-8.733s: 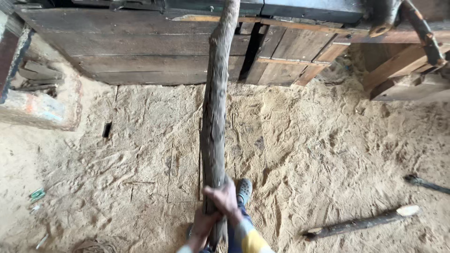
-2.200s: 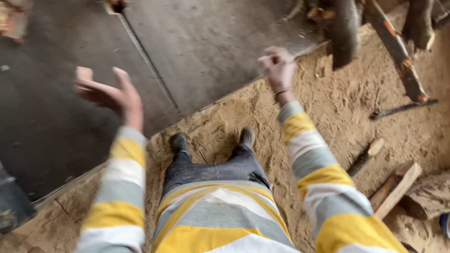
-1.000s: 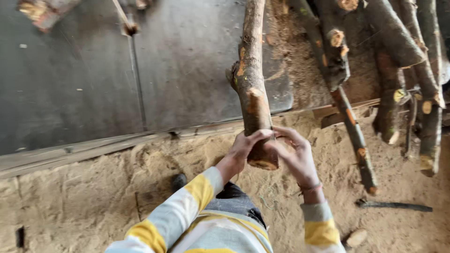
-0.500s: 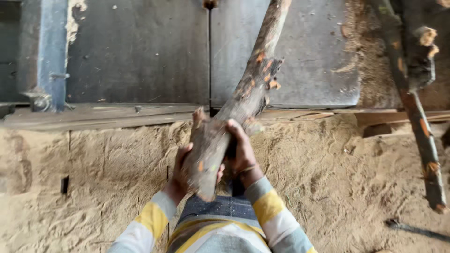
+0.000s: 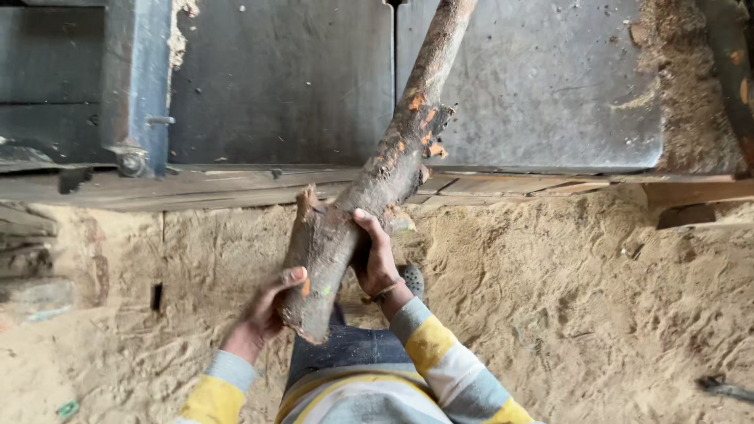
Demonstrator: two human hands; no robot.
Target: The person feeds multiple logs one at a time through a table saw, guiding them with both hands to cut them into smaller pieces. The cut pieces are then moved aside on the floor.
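Note:
A thick rough log with bark and cut branch stubs slants from my lap up onto a grey metal saw table. My left hand cups the log's near cut end from below and the left. My right hand grips the log's right side a little farther up. The log's far end runs out of the top of the frame. My shoe shows in the sawdust under the log.
A wooden edge beam borders the table's front. A blue-grey metal fence stands at the left. More logs lie at the far right. Sawdust covers the ground, with a dark tool at the lower right.
Over the earlier frames I picked up this log with both hands and carried it to the table. In the last half second the log lies flatter and my left hand has slid nearer its end.

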